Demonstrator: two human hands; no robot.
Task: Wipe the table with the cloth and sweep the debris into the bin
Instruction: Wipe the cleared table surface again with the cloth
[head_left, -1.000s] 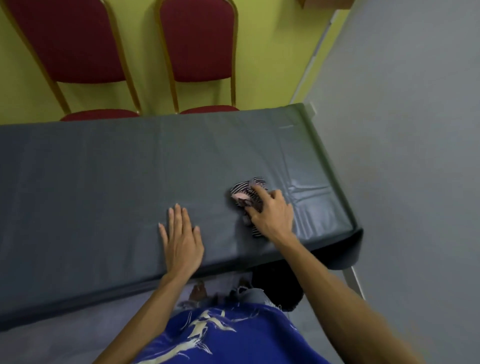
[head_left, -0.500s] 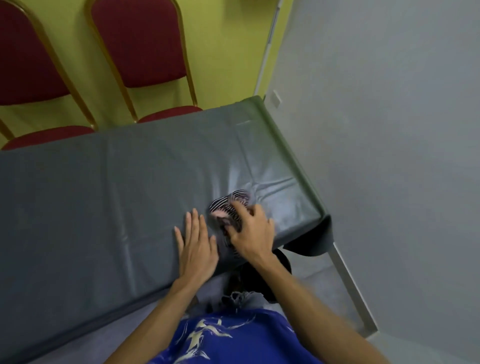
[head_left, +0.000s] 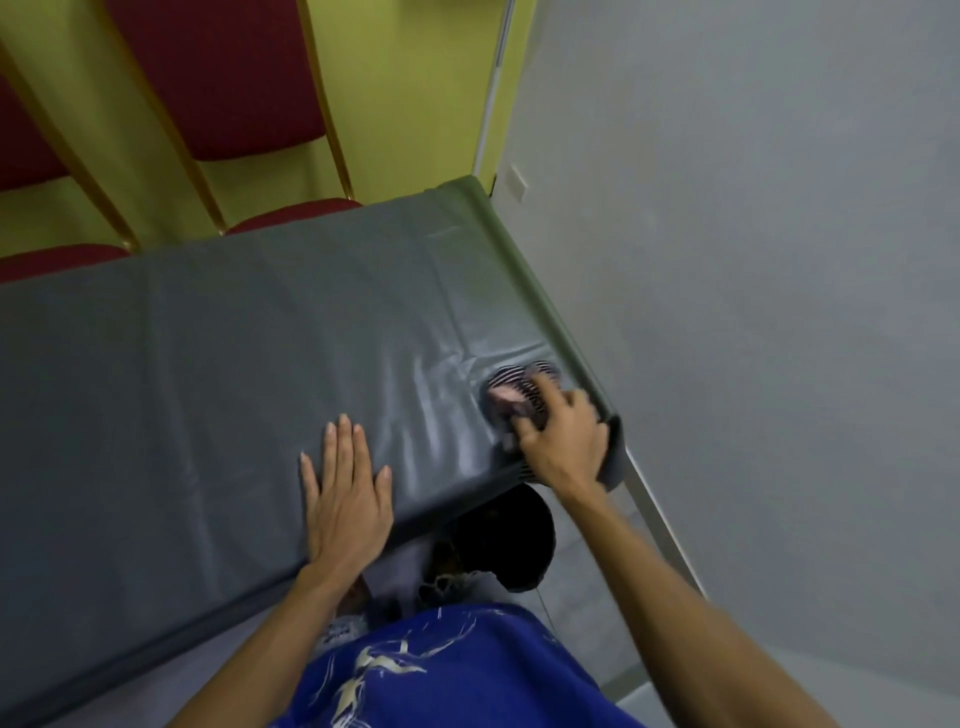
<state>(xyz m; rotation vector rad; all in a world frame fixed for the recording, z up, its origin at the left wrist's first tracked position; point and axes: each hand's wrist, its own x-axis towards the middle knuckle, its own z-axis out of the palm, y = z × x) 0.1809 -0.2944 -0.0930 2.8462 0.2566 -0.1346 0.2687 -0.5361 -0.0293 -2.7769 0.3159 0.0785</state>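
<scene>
A grey covered table (head_left: 208, 374) fills the middle of the view. My right hand (head_left: 563, 441) grips a black-and-white striped cloth (head_left: 511, 387) with a pink patch, at the table's near right corner. My left hand (head_left: 345, 499) lies flat with straight fingers on the table by its front edge. A dark round bin (head_left: 511, 545) sits on the floor under the table's front edge, below my right hand. No debris shows on the tabletop.
Two red chairs with gold frames (head_left: 218, 88) stand behind the table against a yellow wall. A grey wall (head_left: 753, 260) runs close along the table's right end. A table leg (head_left: 660, 525) slants down at the right.
My right hand has moved the cloth rightward to the table's near right corner, away from my left hand. The left hand stays flat. The view has tilted and shifted.
</scene>
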